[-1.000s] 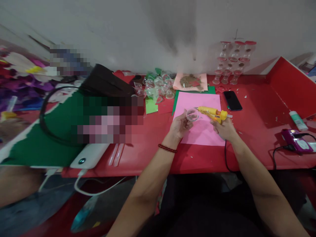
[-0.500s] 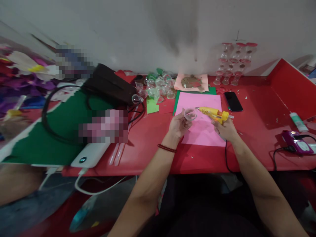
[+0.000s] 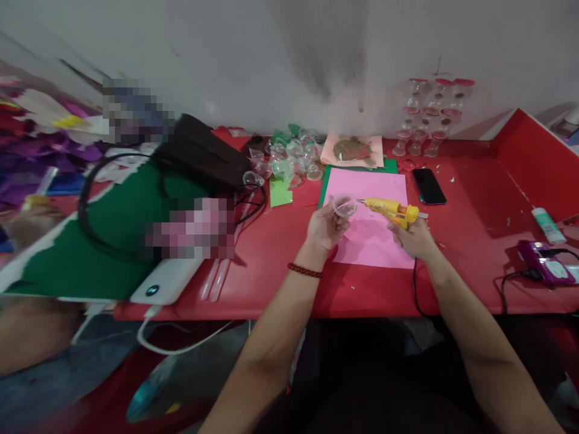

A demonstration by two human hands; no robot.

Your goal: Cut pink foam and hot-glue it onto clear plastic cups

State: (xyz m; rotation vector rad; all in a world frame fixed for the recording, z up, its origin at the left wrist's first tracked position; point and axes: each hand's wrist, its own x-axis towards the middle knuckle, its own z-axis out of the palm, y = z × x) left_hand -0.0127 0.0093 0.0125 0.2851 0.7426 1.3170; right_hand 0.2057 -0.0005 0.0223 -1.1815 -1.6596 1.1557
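Note:
My left hand (image 3: 326,226) is closed on a small clear plastic cup (image 3: 345,206), its open mouth tilted up toward me. In my right hand (image 3: 412,235) is a yellow hot glue gun (image 3: 389,208) with a clear glue stick poking out of its back. The metal nozzle points left at the cup's rim, very close to it; whether they touch I cannot tell. Both hands are above a pink paper sheet (image 3: 368,241) on the red table (image 3: 266,265). The gun's black cord hangs down from my right hand.
Clear cups (image 3: 294,158) are heaped at the back beside a peach paper (image 3: 357,150). Joined cups (image 3: 420,117) stand against the wall. A phone (image 3: 429,185), a glue bottle (image 3: 548,225) and a purple power box (image 3: 545,262) lie right. At left are a power bank (image 3: 169,282) and another person's hand (image 3: 34,226).
My left hand has turned the cup and shifted it slightly left. The glue gun's nozzle stays close to the rim, and my right hand has barely moved.

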